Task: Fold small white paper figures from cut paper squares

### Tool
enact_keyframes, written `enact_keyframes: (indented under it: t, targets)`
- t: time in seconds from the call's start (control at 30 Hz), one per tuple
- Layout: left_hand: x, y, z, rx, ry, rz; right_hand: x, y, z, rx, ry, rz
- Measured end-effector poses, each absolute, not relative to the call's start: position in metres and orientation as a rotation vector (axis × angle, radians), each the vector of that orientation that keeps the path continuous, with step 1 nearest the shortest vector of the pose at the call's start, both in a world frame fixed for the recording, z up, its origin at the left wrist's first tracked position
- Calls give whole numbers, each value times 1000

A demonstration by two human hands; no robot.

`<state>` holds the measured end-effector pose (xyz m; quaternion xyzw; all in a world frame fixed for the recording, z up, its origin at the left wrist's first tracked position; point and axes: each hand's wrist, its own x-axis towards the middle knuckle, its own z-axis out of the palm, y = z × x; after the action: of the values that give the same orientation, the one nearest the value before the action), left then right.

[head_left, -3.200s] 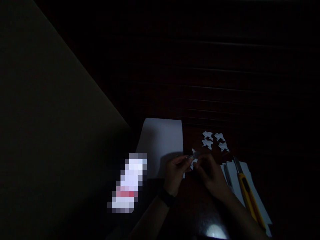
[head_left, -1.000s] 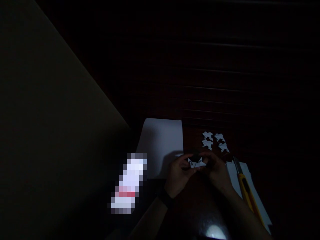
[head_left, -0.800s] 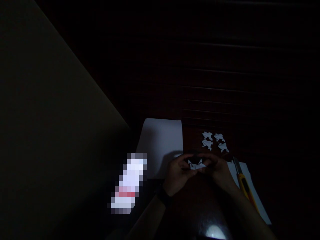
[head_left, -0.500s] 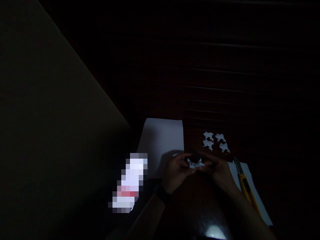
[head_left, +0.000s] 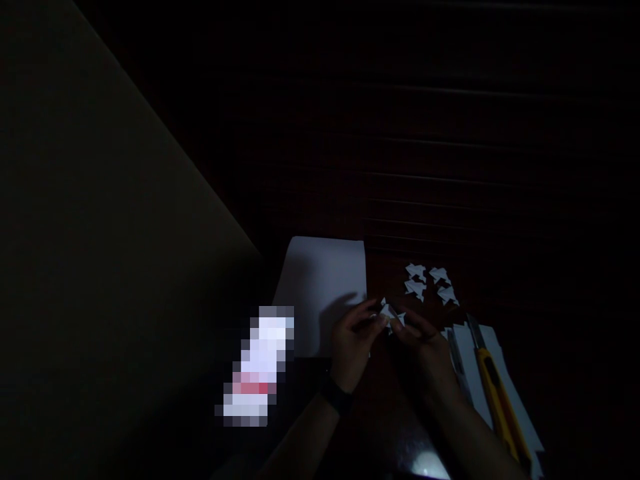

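Between my two hands is a small folded white paper figure with pointed corners. My left hand pinches its left side, thumb on top, and wears a dark band at the wrist. From the right, my right hand grips the same paper, thumb pressed near the other thumb. Several similar folded paper figures lie grouped on the dark table beyond my right hand. The fingers hide part of the held paper's edges.
A white sheet lies left of my hands. Beside it glows a blurred-out bright rectangle. On the right, a yellow utility knife with its blade out rests on white paper strips. A pale wall rises at left.
The paper figure has been turned in my fingers, so its point now faces away from me. Both thumbs have moved onto it, and my right forearm has shifted left, uncovering more paper strips.
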<state>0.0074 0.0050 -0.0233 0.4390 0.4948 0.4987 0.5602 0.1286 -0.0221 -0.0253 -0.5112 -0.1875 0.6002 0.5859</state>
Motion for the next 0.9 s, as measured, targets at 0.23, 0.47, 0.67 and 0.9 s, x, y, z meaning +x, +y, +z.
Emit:
enact_keyframes:
  t: [0.23,0.47,0.67,0.9]
  targets:
    - [-2,10,-21,911,1055,1129,150,-17,-6,-1317,-886,1337]
    - [-12,10,-23,916,902,860,167,-11,7,-1347,-1543,1242]
    - [-12,12,-21,1005,887,860,165,-12,7,-1310,-1634,1240]
    - [-10,11,-19,965,965,949,163,-11,12,-1197,-1669,1331]
